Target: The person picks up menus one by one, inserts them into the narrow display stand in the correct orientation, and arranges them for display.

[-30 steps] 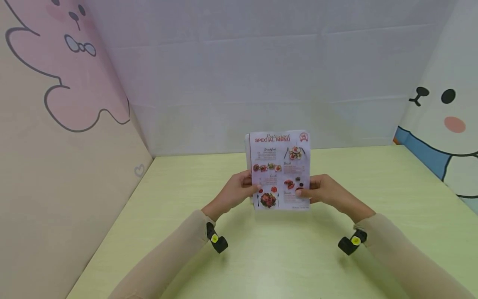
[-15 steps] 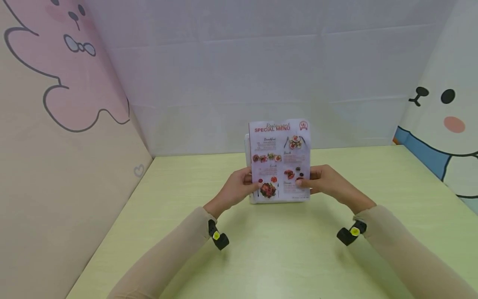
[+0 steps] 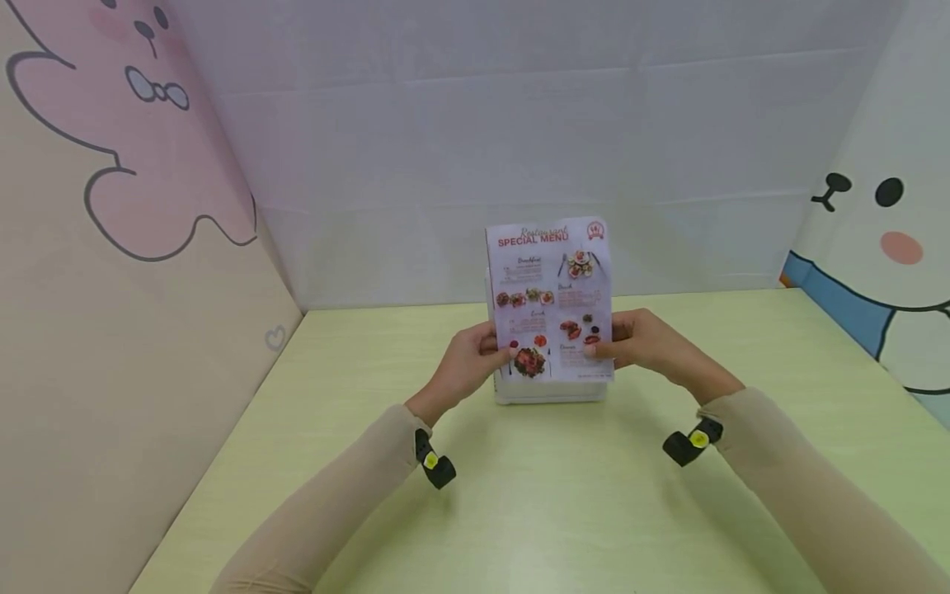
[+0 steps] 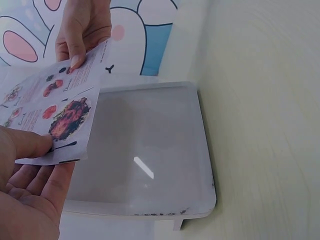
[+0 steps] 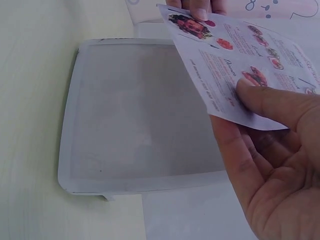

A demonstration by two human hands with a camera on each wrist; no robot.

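Holding: menu sheet [image 3: 549,301] upright above clear stand [image 3: 549,391] on table [image 3: 371,396], printed face to the person.
Long axis: vertical, title at top.
Left hand [image 3: 467,371]: thumb and fingers pinch lower left edge.
Right hand [image 3: 646,342]: thumb and fingers pinch lower right edge.
Wrist views: show the stand's clear panel; head view shows only its base.
Hidden: sheet's back; small print unreadable.
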